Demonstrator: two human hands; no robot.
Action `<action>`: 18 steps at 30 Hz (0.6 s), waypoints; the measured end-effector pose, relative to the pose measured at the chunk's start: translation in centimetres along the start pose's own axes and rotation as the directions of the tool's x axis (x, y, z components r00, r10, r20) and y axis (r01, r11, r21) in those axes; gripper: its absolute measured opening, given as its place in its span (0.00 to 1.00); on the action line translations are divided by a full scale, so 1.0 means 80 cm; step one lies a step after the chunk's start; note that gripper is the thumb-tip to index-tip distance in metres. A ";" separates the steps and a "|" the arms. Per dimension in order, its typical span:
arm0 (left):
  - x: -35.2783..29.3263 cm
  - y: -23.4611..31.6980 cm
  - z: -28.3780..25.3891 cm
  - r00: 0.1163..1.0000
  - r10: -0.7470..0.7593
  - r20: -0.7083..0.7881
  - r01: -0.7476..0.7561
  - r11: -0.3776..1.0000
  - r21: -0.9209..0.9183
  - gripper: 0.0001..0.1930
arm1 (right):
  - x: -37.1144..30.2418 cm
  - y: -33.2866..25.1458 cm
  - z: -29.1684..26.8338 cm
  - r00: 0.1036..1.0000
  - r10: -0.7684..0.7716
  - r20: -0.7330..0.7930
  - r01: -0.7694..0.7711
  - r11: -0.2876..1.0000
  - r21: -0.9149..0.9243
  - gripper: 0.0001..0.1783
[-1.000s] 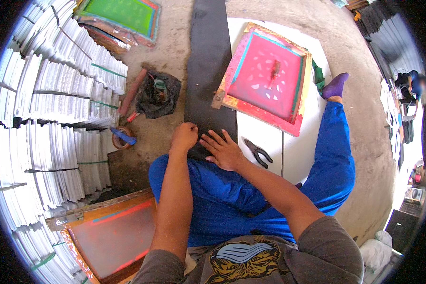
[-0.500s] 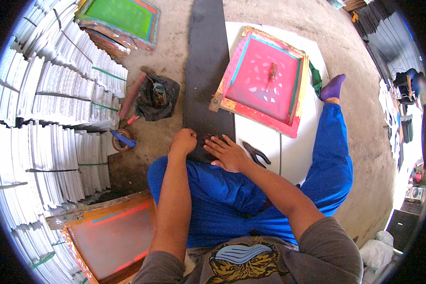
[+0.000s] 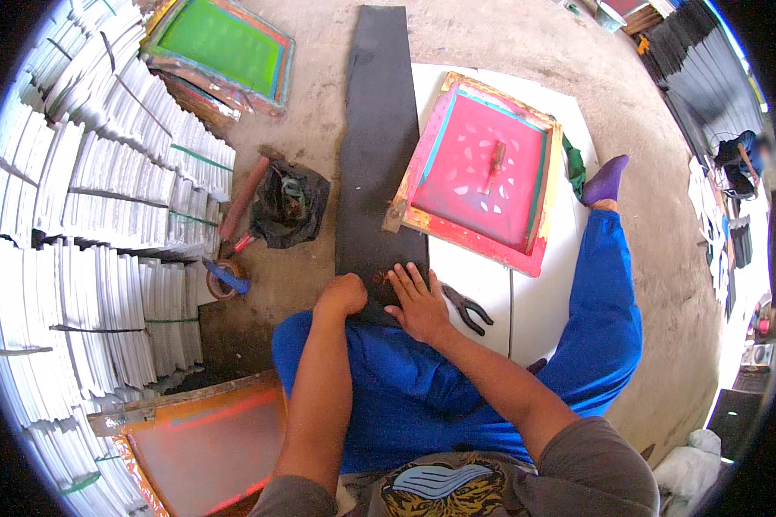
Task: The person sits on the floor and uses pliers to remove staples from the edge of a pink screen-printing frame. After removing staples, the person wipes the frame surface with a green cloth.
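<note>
A long black strip (image 3: 375,129) of sheet material runs away from my lap, its near end by my knee. On that end lies my right hand (image 3: 418,303), palm down, fingers stretched out and slightly spread. Just left of its fingertips are a few small reddish-brown bits (image 3: 380,277), too small to name. My left hand (image 3: 342,295) is closed at the strip's left edge; whatever its fingers hold is hidden. Black-handled pliers (image 3: 468,311) rest to the right of my right hand, on a white board (image 3: 470,277).
A pink screen-printing frame (image 3: 526,256) bearing a wooden-handled tool (image 3: 497,158) overlaps the strip. On the left are a black plastic bag (image 3: 306,207), a tape roll (image 3: 224,280), an orange frame (image 3: 190,401) and bundled white stacks (image 3: 103,293). A green frame (image 3: 224,43) lies farther off.
My right hand has turned, its fingers now pointing more directly away from me along the strip. My left fist stays at the strip's edge. The whole view has tilted, so things sit lower.
</note>
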State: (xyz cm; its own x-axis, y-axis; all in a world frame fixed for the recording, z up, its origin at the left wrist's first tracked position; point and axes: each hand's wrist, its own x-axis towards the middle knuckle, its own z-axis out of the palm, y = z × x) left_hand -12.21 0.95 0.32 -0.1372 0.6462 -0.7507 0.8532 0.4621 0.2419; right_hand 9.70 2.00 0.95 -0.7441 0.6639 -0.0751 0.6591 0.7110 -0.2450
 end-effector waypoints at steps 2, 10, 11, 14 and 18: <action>0.002 -0.002 0.001 0.999 -0.014 -0.048 0.012 0.998 -0.056 0.16 | -0.003 -0.002 -0.003 1.000 0.015 0.006 -0.015 1.000 0.019 0.42; -0.008 0.013 -0.013 0.986 -0.059 -0.155 0.037 0.990 -0.140 0.14 | 0.001 -0.016 0.011 0.994 0.103 -0.041 -0.100 0.992 0.080 0.41; -0.011 0.022 -0.020 0.988 -0.053 -0.148 0.035 0.992 -0.125 0.14 | 0.007 -0.018 0.009 0.993 0.100 -0.058 -0.095 0.992 0.088 0.40; -0.004 0.021 -0.018 0.990 -0.011 -0.143 -0.007 0.992 -0.129 0.14 | 0.015 -0.020 0.010 0.994 0.083 -0.070 -0.076 0.992 0.097 0.39; 0.008 0.017 -0.011 0.993 0.010 -0.119 -0.029 0.987 -0.156 0.14 | 0.011 -0.011 0.012 0.988 0.132 -0.077 -0.129 0.991 0.048 0.38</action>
State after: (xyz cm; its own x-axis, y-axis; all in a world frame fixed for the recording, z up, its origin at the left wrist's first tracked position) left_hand -11.60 2.51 0.75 -0.1876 0.7186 -0.6697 0.7678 0.5325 0.3564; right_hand 8.33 1.73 0.18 -0.6399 0.7677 -0.0324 0.7432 0.6077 -0.2799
